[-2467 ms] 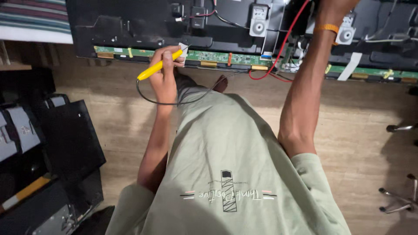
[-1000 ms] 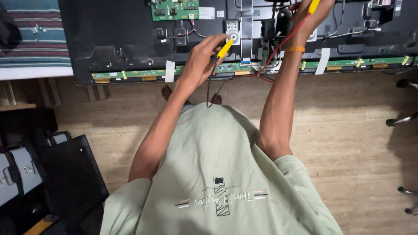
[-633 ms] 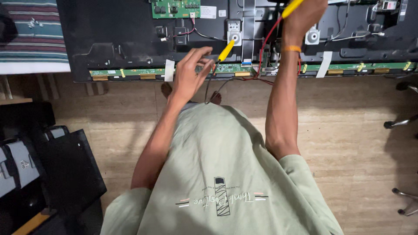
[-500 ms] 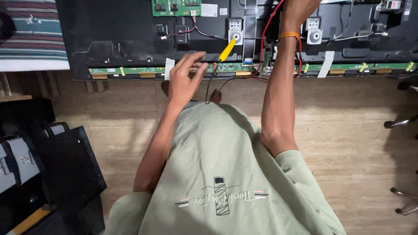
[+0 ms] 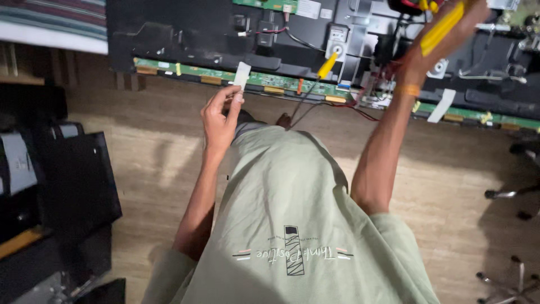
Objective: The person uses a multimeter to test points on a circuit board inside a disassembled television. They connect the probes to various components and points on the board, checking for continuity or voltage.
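— Where are you in the job?

— Probing the opened television panel (image 5: pixel 185 28) lying on the floor. My right hand (image 5: pixel 444 39) is closed around one yellow probe (image 5: pixel 443 27), up over the boards. The other yellow probe (image 5: pixel 328 65) rests on the panel, nobody holding it.

— And your left hand (image 5: pixel 220 115)?

— Loosely curled, fingertips pinched at the white ribbon tab (image 5: pixel 242 75) by the green strip board (image 5: pixel 253 79). Next, I reckon, it needs a careful grip on that loose probe.
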